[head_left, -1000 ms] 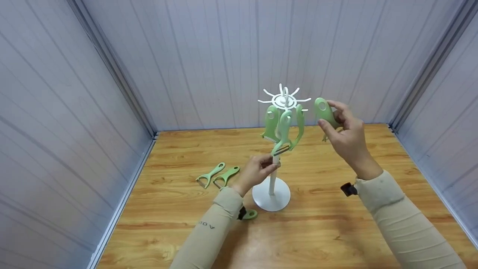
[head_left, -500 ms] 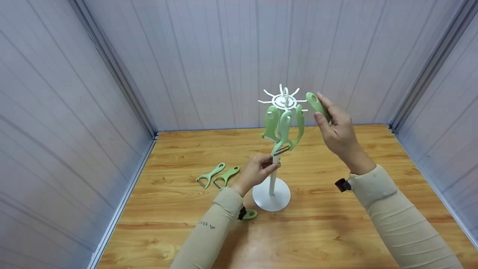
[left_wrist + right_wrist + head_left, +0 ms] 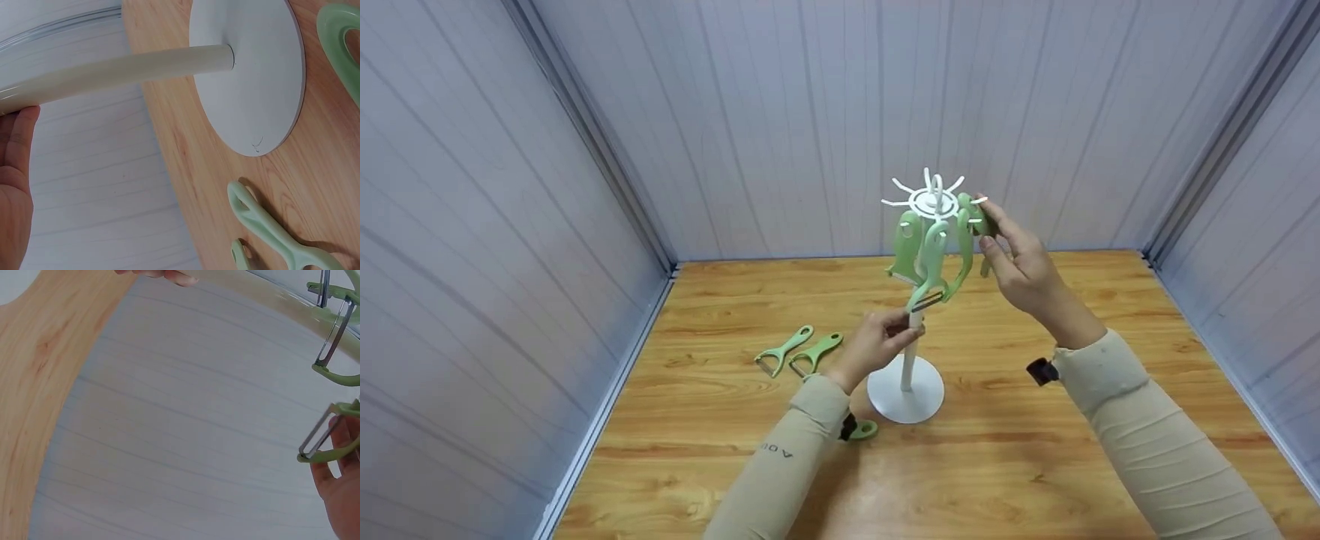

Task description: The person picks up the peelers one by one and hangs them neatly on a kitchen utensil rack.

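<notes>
A white stand with a round base [image 3: 905, 405] and a ring of hooks [image 3: 934, 202] stands upright. Three green peelers hang from its front hooks, among them a pale peeler [image 3: 933, 259] in the middle. My left hand [image 3: 874, 345] grips the pole [image 3: 129, 73] below them. My right hand [image 3: 1024, 274] holds another green peeler [image 3: 332, 453] by its handle at the right hooks. In the head view the handle's holed end overlaps a right hook; whether the hook is through the hole I cannot tell. Fingers and a hanging peeler partly cover it.
Two peelers, one pale [image 3: 784, 351] and one darker green [image 3: 817, 354], lie on the wooden table [image 3: 697, 450] left of the base. Another peeler [image 3: 865, 430] lies in front of the base, mostly hidden by my left sleeve. Grey panelled walls enclose the table's back and sides.
My right hand has moved left with its peeler, from beside the stand up to the right hooks. The left hand has stayed on the pole.
</notes>
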